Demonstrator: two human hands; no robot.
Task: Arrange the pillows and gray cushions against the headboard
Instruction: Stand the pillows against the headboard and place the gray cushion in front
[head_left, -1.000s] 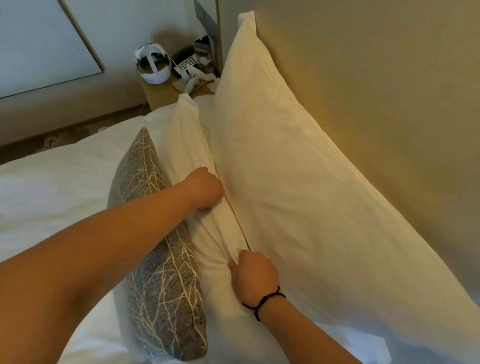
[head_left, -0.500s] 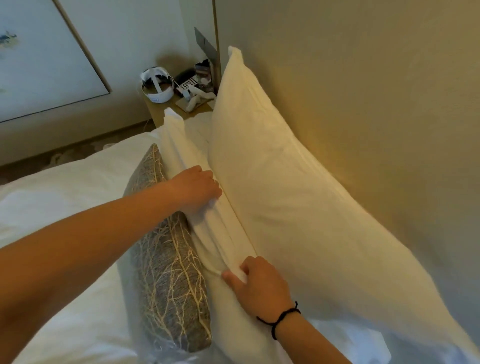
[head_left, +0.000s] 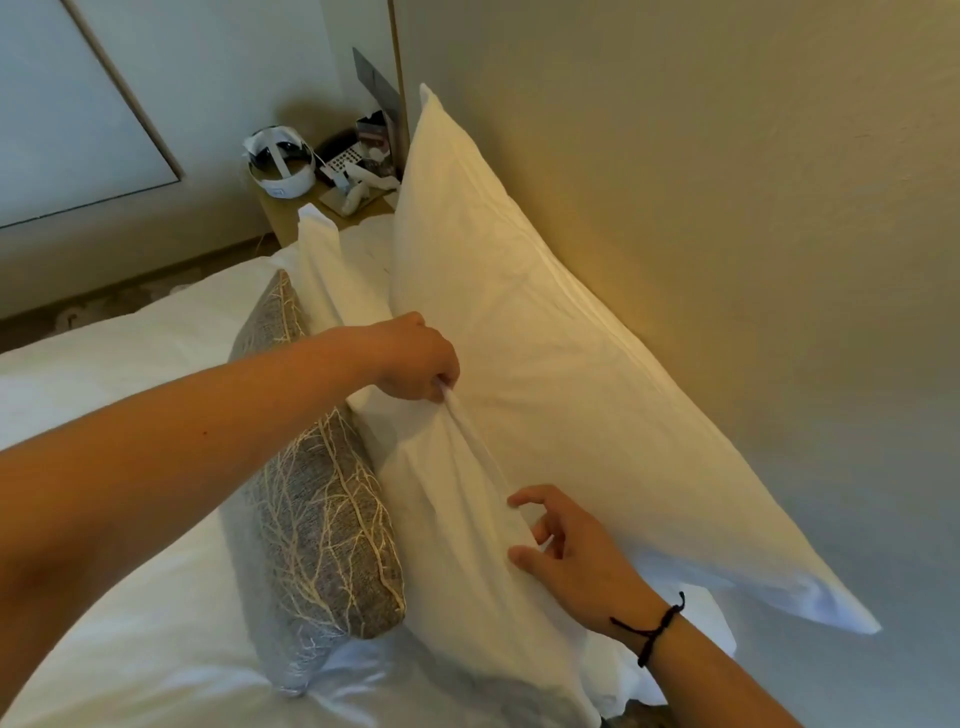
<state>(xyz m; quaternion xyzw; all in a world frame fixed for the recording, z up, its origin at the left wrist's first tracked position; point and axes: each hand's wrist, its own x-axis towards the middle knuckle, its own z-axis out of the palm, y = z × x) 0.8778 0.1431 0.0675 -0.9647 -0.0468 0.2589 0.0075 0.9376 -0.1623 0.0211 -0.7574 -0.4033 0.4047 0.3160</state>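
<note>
Standing mid-frame: front pillow (head_left: 457, 519), between gray cushion (head_left: 322, 525) and rear pillow (head_left: 561, 374) against headboard (head_left: 727, 208). Left hand (head_left: 415, 358) fingers pinched on its seam; right hand (head_left: 566, 551) fingers spread, touching. Risk: uneven pull topples cushion.

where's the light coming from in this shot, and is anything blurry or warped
Head view: warm yellow light falls on the headboard and the back pillow, fading to cooler, bluish tones at the lower right; the left forearm bulges large at the frame edge from wide-angle distortion; the nightstand clutter is soft and hard to make out.
</note>
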